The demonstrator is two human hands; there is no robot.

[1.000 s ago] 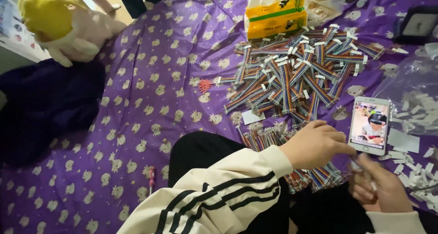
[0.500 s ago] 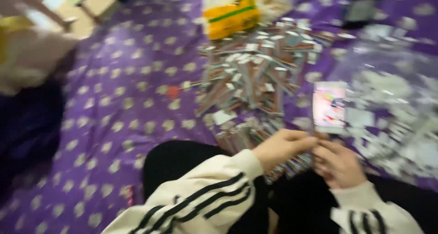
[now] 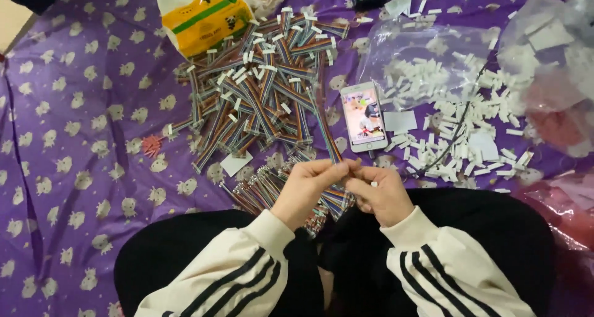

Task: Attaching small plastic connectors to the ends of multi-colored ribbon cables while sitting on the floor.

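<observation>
Purple bedsheet (image 3: 80, 137): matt printed cloth. Ribbon cables (image 3: 260, 88): smooth multicoloured plastic insulation, white paper tags. Phone (image 3: 364, 116): glossy glass screen. Clear bag (image 3: 408, 57): shiny thin plastic. Tissue pack (image 3: 204, 17): glossy wrapper. Sleeves (image 3: 241, 267): soft matt knit.

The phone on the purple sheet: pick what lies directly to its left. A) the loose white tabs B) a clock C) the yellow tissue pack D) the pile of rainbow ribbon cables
D: the phone lies face up with the pile of rainbow ribbon cables spread directly to its left.
</observation>
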